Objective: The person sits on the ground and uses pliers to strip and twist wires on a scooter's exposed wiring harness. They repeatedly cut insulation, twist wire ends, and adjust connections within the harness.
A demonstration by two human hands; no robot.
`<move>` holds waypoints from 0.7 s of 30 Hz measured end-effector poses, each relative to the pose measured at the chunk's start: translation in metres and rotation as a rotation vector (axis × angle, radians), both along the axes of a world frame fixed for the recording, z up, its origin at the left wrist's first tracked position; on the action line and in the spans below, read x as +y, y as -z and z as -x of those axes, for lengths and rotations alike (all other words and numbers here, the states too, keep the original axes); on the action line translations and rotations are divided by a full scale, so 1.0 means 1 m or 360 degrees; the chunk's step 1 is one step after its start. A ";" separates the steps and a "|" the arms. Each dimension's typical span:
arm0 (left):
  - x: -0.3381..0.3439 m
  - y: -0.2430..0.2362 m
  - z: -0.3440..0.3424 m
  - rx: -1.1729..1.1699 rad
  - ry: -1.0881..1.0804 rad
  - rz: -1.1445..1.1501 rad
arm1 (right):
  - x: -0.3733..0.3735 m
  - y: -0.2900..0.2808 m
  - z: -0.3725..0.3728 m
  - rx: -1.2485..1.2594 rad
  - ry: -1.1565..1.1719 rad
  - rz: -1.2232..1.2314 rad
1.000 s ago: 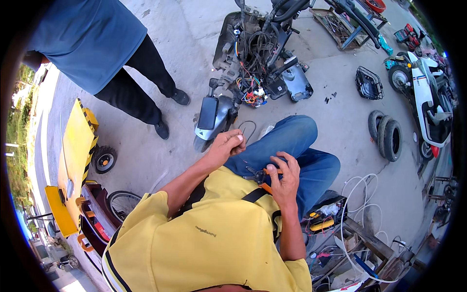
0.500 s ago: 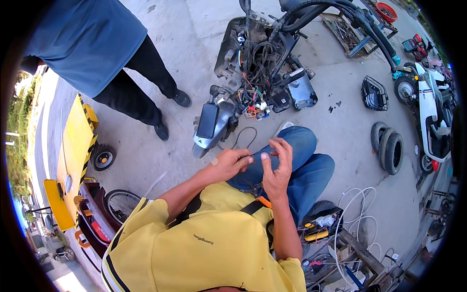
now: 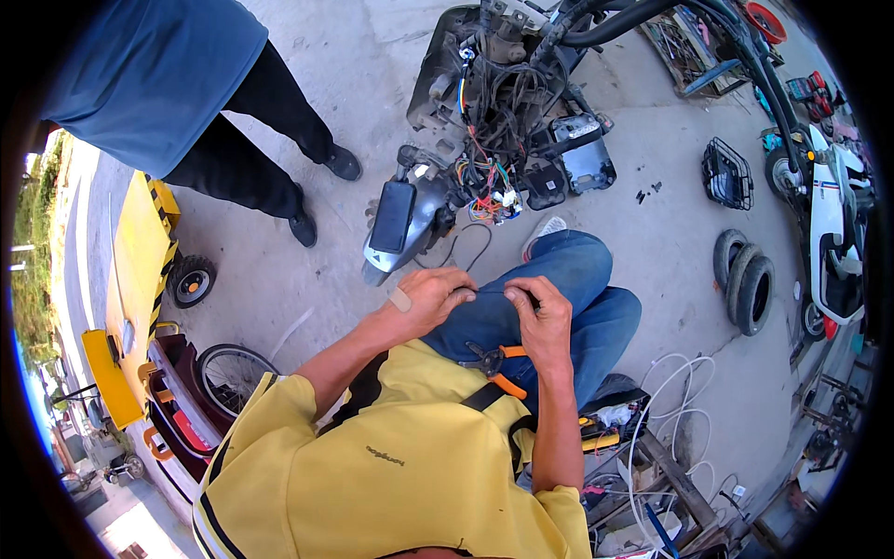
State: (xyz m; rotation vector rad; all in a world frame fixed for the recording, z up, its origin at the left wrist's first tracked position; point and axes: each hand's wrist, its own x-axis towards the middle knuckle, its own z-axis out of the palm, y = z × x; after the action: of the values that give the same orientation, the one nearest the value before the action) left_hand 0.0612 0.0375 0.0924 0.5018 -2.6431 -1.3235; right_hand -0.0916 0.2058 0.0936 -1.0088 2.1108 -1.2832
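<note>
Head view, clock centred on the wearer's chest: orange-handled pliers [image 3: 492, 362] lie spread on the lap near 1 o'clock, beside the right hand [image 3: 548, 315], whose thumb and forefinger curl toward each other, though I cannot tell whether they meet or pinch anything. At 12 the left hand [image 3: 428, 300] presses thumb and fingertips together, any contents too small to make out, and just past it a dark cable [image 3: 489, 240] loops above the ground. Beyond, toward 12:30, a stripped scooter [image 3: 512, 88] bares tangled wiring.
</note>
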 end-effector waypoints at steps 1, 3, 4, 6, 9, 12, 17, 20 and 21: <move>-0.001 0.000 0.001 -0.0010 -0.0013 -0.0007 | 0.000 -0.003 0.003 0.0196 -0.0040 -0.0077; -0.001 0.000 0.002 -0.0034 -0.0017 0.0020 | -0.002 -0.013 0.003 0.0718 -0.0210 -0.0179; -0.001 0.001 0.002 -0.0048 -0.0018 0.0055 | -0.007 -0.015 0.001 0.0794 -0.0278 -0.0138; -0.002 0.001 0.007 -0.0070 -0.0039 0.0049 | -0.016 -0.020 -0.005 0.0957 -0.0396 -0.0063; -0.006 0.001 0.012 -0.0114 -0.0094 -0.0068 | -0.023 -0.007 -0.012 0.0394 -0.0327 0.0022; -0.013 -0.005 0.011 -0.0130 -0.0076 -0.0155 | -0.025 0.002 -0.005 0.0281 -0.0365 0.0099; -0.026 0.004 0.012 -0.0176 -0.0229 -0.0115 | -0.018 0.017 0.007 0.0078 -0.0104 -0.0066; -0.041 0.021 0.021 0.0019 -0.0607 -0.0314 | -0.018 0.027 0.013 -0.0355 0.0188 -0.0032; -0.043 0.021 0.027 0.0036 -0.0605 -0.0258 | -0.021 0.034 0.014 -0.0500 0.0272 0.0052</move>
State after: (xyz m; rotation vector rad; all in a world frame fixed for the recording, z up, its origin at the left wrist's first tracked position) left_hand 0.0343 -0.0058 0.0712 0.9486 -2.2782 -1.4078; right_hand -0.1055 0.1848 0.0598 -0.6010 1.9688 -1.4560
